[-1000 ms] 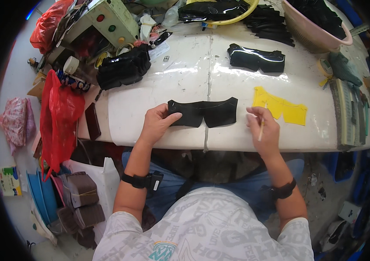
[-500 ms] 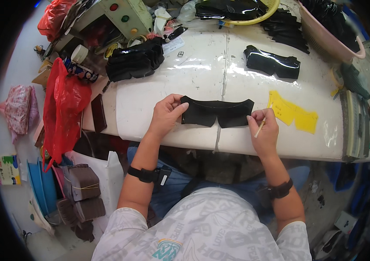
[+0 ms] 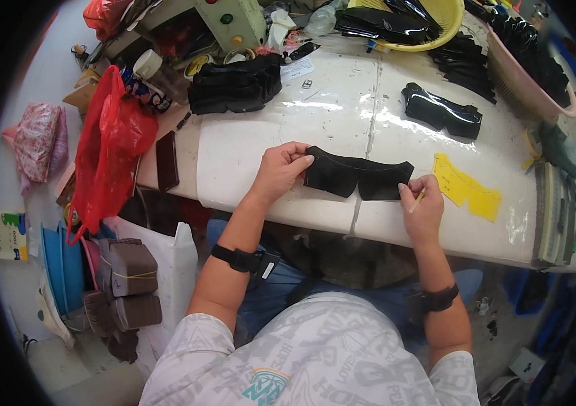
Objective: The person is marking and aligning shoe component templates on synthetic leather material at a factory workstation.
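Note:
A flat black cut piece, curved along its far edge and notched along its near edge, is stretched between my two hands over the white tabletop. My left hand pinches its left end between thumb and fingers. At the other end, my right hand grips the lower right corner, and a thin pale pencil-like stick is held in the same fingers. A yellow template of similar outline lies just right of my right hand. Beyond it rests a glossy black stack of pieces.
Layered black pieces sit at the back left, near a machine box with buttons. A yellow basket and a pink basket hold black pieces at the back right. A red plastic bag hangs at the left beside a phone.
The whole view has shifted, so the table's things sit further right in it. Both hands keep hold of the black piece, which now slants slightly down to the right.

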Motion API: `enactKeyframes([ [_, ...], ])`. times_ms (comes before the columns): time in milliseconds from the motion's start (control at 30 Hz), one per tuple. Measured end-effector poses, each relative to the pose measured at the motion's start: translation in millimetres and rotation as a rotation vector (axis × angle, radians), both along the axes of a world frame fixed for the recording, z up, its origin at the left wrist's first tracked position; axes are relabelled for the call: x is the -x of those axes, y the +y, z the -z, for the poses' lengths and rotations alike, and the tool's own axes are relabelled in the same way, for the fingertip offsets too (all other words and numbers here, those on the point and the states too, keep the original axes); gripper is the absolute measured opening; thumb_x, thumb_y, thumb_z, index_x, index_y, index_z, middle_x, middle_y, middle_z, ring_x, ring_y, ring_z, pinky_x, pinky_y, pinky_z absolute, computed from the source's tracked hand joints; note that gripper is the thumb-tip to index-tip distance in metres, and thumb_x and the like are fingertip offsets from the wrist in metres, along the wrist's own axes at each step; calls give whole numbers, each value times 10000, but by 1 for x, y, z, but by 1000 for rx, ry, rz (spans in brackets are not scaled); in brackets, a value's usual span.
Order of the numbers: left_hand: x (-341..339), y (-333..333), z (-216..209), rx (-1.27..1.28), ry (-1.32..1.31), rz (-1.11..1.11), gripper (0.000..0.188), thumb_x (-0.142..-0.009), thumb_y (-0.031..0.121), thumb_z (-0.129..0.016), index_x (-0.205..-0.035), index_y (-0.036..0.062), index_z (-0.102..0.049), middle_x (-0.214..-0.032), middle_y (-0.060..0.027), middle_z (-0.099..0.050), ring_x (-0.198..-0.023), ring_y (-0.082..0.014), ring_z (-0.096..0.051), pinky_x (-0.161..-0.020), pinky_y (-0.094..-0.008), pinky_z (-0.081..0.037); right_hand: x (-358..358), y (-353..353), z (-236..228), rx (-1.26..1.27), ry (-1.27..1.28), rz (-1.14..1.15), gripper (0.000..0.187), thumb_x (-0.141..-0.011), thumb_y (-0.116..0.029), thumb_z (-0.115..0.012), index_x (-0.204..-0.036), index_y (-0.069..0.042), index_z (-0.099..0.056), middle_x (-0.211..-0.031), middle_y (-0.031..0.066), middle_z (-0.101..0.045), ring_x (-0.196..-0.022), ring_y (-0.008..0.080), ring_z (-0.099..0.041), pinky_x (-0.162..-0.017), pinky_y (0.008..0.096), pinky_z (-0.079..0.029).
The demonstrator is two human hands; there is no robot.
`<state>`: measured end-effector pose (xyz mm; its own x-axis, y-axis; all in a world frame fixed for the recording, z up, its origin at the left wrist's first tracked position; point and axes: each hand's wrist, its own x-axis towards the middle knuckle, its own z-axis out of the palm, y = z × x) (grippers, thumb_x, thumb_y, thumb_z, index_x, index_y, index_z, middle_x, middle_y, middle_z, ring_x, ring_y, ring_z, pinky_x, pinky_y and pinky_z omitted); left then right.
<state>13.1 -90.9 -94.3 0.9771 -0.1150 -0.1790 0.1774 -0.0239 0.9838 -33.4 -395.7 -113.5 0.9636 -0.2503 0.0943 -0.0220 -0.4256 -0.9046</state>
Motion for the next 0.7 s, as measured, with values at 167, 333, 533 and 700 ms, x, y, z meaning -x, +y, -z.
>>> enactKeyframes([
  [167, -5, -4, 5, -65, 31, -48, 215, -962, 67, -689, -1154, -28, -712, -860, 6, -714, -674, -44, -615, -603, -197, -486, -4, -4, -2, -88, -2, 40, 250, -822, -49, -793, -849, -31, -545, -750, 69, -616, -699, 172, -593, -677, 325, -492],
  [333, -7, -1, 9, -19, 36, -84, 236, -953, 86, -708, -1164, -18, -715, -822, 2, -702, -653, -42, -598, -587, -208, -481, -5, -3, -6, -218, -8, 13, 215, -809, -27, -796, -850, -26, -586, -750, 54, -626, -695, 135, -579, -659, 291, -480],
  [533, -3, 6, 12, 3, -27, -13, 152, -969, 66, -690, -1105, 2, -709, -842, 16, -704, -681, -39, -608, -609, -200, -488, -4, 6, -7, -478, -1, 93, 231, -875, -64, -788, -1077, 20, -712, -800, 31, -663, -706, 85, -583, -664, 252, -490],
  [700, 0, -2, -1, 38, -43, -23, 178, -997, 114, -677, -1145, 24, -714, -950, -37, -760, -755, -64, -667, -660, -202, -523, -20, -16, -22, -271, -17, 4, 189, -894, -77, -772, -1037, 32, -712, -818, 17, -669, -709, 75, -576, -661, 249, -488],
])
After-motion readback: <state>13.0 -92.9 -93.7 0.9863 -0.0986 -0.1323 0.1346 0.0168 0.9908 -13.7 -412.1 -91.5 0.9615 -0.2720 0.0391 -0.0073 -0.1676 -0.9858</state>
